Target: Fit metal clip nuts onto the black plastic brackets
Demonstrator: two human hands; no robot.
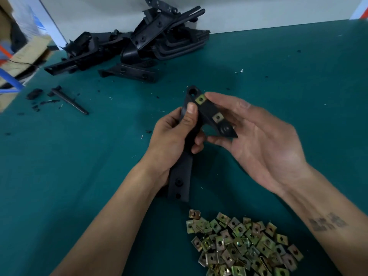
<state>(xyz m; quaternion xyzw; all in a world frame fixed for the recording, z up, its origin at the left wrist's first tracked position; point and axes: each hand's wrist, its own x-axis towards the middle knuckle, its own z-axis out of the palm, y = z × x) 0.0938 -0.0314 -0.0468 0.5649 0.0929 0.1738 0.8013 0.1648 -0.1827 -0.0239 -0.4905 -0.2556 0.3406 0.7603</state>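
Observation:
A long black plastic bracket [182, 172] is held above the green table, with its forked upper end near the middle of the head view. My left hand [173, 134] grips its stem, thumb pressed on the upper part. Two metal clip nuts sit on the bracket's angled arm, one [200, 99] near the top hole and one [217, 117] lower down. My right hand [256, 140] is palm up with relaxed fingers, cradling that arm from the right; its index fingertip is beside the upper clip nut. A pile of loose clip nuts [243, 246] lies near the front edge.
A heap of black brackets [139, 42] lies at the back of the green table [79, 156] against a white wall. A black rod [69, 100] and plastic scraps lie at the left. Cardboard boxes [22, 56] stand beyond the left edge.

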